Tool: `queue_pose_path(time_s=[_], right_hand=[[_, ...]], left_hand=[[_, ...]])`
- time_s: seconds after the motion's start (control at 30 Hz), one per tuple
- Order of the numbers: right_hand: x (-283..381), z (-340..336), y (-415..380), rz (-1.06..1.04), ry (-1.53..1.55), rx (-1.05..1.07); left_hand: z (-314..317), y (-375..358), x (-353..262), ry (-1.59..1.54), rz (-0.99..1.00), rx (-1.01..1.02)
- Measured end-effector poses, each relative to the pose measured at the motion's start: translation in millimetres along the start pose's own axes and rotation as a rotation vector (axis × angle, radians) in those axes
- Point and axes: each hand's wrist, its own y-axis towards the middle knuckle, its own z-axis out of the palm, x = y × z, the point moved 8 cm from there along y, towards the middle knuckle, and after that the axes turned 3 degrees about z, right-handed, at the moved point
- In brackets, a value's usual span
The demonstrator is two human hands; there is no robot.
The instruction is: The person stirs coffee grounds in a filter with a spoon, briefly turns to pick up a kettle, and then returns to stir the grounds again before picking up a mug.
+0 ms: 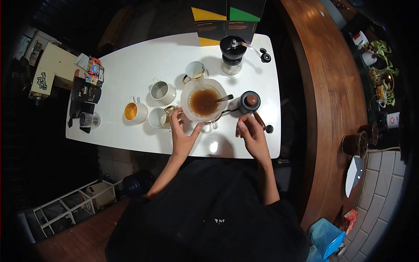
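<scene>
A pour-over dripper (187, 94) with a pale filter stands near the middle of the white table, brown coffee slurry (204, 102) inside it. A spoon (224, 98) leans in the liquid, its dark handle over the right rim. My left hand (184, 137) is at the dripper's lower left, fingers and thumb spread, fingertips close to the rim. A dark gooseneck kettle (249, 102) with a brown lid knob stands to the right, its spout pointing toward the dripper. My right hand (255, 142) hovers in front of the kettle beside its brown handle (259, 121), fingers loosely bent and apart.
Several mugs stand left of and behind the dripper, including an orange-lined mug (135, 112) and a white mug (163, 92). A hand coffee grinder (232, 52) stands at the back. Dark pouches (85, 92) and a clear glass (89, 119) sit at the left end. A wooden counter (327, 109) runs along the right.
</scene>
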Motion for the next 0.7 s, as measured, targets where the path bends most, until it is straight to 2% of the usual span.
queue_pose_path(time_s=[0.03, 0.13, 0.33, 0.43, 0.5, 0.57, 0.7], right_hand=[[2.4, 2.1, 2.9, 0.003, -0.007, -0.002], [34.7, -1.2, 14.5, -0.156, -0.304, -0.194], [57.1, 12.5, 43.8, -0.205, -0.466, -0.263], [61.6, 19.1, 47.1, -0.241, -0.543, -0.305], [71.3, 24.5, 41.6, -0.349, -0.680, -0.355], [75.5, 31.7, 36.6, -0.334, -0.737, -0.348], [86.8, 46.9, 32.0, -0.359, -0.771, -0.330]], left_hand=[[2.7, 4.2, 1.4, -0.018, -0.001, 0.020], [11.5, 10.8, 10.9, -0.043, 0.037, 0.067], [33.3, 24.6, 18.8, -0.061, 0.111, 0.183], [52.3, 26.5, 36.8, -0.258, -0.003, 0.311], [60.0, 32.8, 40.3, -0.285, 0.036, 0.294], [76.3, 29.5, 35.4, 0.010, 0.238, 0.445], [76.8, 28.3, 38.9, -0.058, 0.279, 0.380]])
